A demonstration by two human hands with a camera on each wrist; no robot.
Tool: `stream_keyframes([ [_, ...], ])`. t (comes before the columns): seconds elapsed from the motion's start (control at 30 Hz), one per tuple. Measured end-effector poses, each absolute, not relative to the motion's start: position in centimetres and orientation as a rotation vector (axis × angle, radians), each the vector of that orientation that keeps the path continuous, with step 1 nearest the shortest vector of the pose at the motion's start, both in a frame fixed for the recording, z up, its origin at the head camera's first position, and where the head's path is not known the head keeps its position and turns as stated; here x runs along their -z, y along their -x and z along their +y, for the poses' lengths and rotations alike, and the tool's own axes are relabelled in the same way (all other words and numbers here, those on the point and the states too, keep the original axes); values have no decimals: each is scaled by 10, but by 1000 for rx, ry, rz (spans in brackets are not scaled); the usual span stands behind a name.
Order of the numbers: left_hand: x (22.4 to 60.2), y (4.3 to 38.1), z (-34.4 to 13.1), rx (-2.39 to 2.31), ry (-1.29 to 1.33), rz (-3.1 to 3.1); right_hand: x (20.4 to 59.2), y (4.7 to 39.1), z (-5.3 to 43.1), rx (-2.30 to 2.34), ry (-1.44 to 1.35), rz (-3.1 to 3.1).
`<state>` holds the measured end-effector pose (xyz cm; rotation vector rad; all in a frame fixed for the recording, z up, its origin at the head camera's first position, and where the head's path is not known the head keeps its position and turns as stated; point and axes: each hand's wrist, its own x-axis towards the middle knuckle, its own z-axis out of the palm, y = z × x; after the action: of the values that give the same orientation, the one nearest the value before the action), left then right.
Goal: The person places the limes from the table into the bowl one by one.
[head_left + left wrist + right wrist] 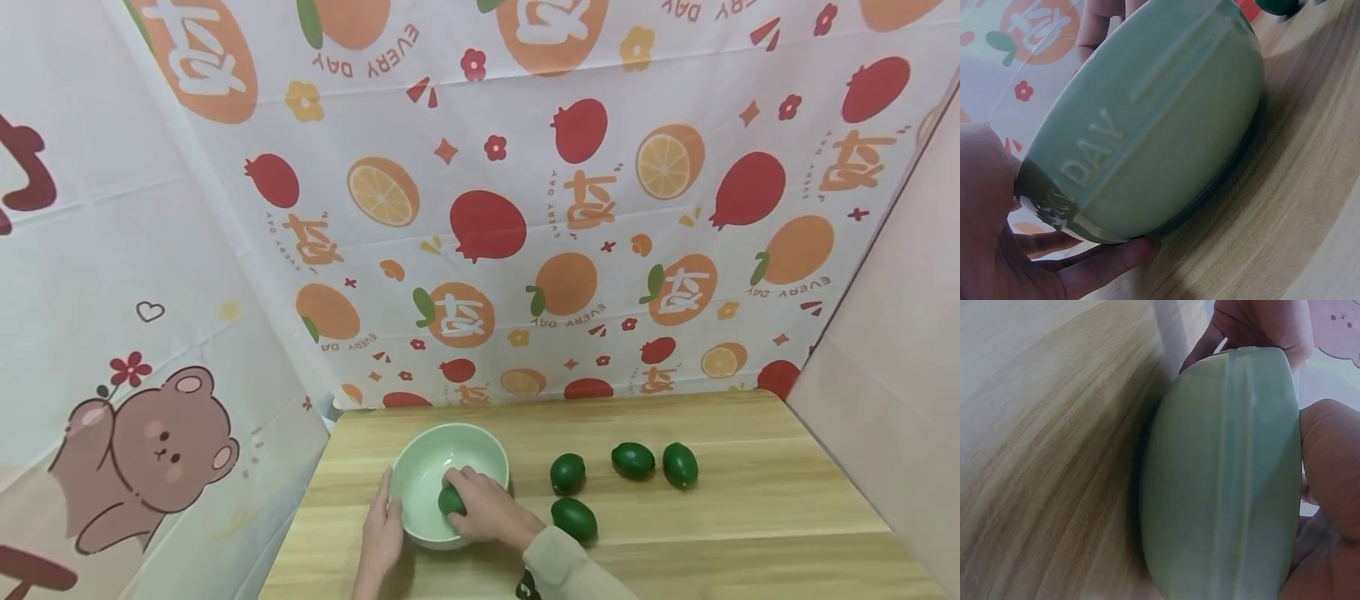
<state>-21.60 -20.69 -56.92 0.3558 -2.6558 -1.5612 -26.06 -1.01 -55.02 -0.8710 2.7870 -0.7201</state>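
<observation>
Fruit, dark green, low inside the bowl, pinched in the fingers of the right hand; bowl's side gripped by the left hand. Probably a placing step, calling next for loosened right fingers.

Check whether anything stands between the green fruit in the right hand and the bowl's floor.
Nothing visible does. The right hand holds the green fruit within the bowl, where no other fruit shows. The left hand holds the bowl's side, clear of the path. I can't tell whether fruit and floor touch.
</observation>
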Motion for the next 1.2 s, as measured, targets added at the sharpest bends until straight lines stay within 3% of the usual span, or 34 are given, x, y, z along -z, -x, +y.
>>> stream_keyframes([
  [1.2, 573, 217, -210, 1598, -364, -2644, 548, 263, -17, 598, 803, 2723],
])
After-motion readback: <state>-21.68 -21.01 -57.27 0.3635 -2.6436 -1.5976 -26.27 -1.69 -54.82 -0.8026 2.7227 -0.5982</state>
